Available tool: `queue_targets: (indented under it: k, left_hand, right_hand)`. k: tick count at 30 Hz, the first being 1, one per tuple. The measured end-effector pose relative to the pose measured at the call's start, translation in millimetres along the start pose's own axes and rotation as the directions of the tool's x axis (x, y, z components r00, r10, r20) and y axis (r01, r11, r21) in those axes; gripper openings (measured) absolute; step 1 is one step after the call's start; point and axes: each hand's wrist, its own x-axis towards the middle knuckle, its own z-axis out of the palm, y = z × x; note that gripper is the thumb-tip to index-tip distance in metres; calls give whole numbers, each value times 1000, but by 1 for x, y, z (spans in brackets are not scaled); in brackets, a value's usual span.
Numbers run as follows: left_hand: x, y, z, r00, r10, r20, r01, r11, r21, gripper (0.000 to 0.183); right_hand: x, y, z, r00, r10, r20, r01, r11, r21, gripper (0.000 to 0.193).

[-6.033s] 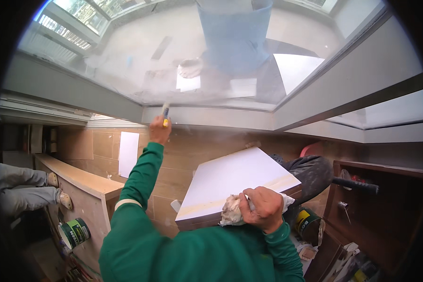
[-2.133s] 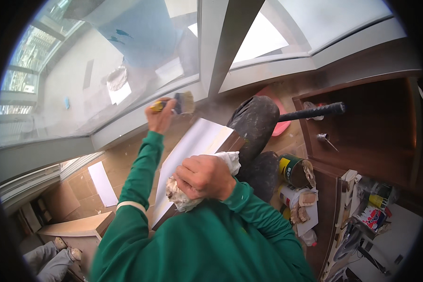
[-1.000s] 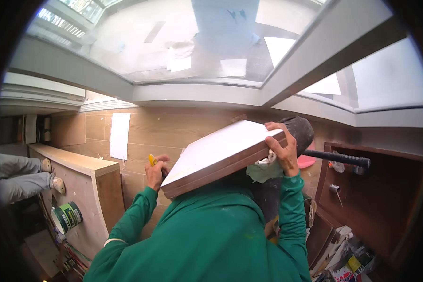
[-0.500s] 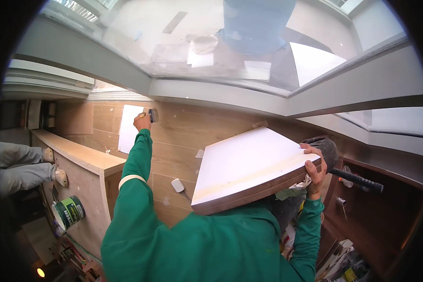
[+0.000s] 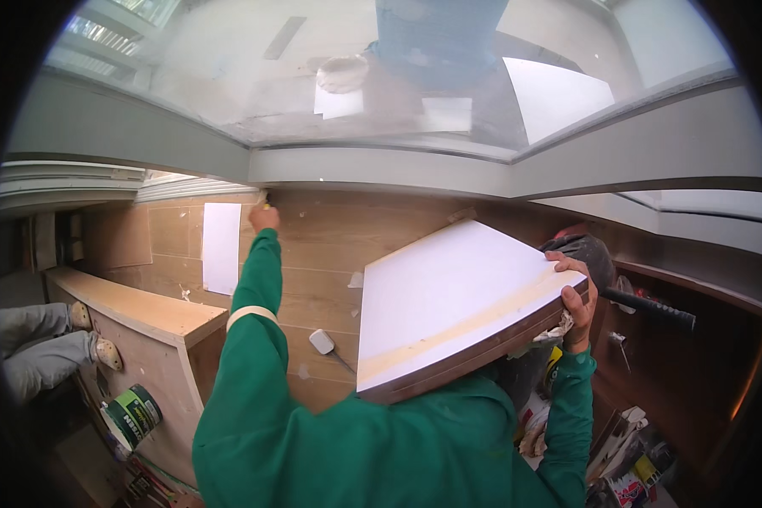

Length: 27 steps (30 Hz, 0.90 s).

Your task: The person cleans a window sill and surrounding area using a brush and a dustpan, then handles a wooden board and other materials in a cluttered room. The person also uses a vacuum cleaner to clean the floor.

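Observation:
My left hand [image 5: 265, 218], at the end of an outstretched green sleeve, is closed on a small brush [image 5: 268, 200]. Its tip is against the foot of the grey frame, and most of it is hidden by my fingers. A white sheet [image 5: 221, 248] lies on the wood-grain floor to the left of that hand. With my right hand [image 5: 577, 298] I grip the right corner of a thick white-topped panel [image 5: 461, 296]. The panel has brown edges and a beige strip along its near side. It sits tilted in front of my chest, thumb and fingers around its corner.
A grey-framed glass pane [image 5: 381, 169] runs across the far side. At left stands a wooden bench-like box [image 5: 135, 305] beside a paint bucket [image 5: 133, 415]; another person's legs [image 5: 42, 339] are there. A white plug [image 5: 321, 341] with a cord lies on the floor. A black handle [image 5: 652, 309] sticks out at right.
My left hand has moved with the brush slightly farther away, up to the frame's foot. The view has shifted a little; my right hand keeps its grip on the panel.

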Motion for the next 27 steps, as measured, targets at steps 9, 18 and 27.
queue_targets:
  k: [9,18,27]
  left_hand:
    - [-253,208,95,797,491,352,-383,862,-333,29]
    - [-115,73,-3,964,250,87,-252,968,10,22]
    - [-267,226,159,785,487,384,-518,855,-27,19]
  right_hand:
    - [-5,-1,2,999,13,-41,-14,999,-33,48]
    - [-15,7,-7,999,0,-50,0,1000,1,46]
    - [-10,3,-2,998,-23,-54,22,999,-27,40]
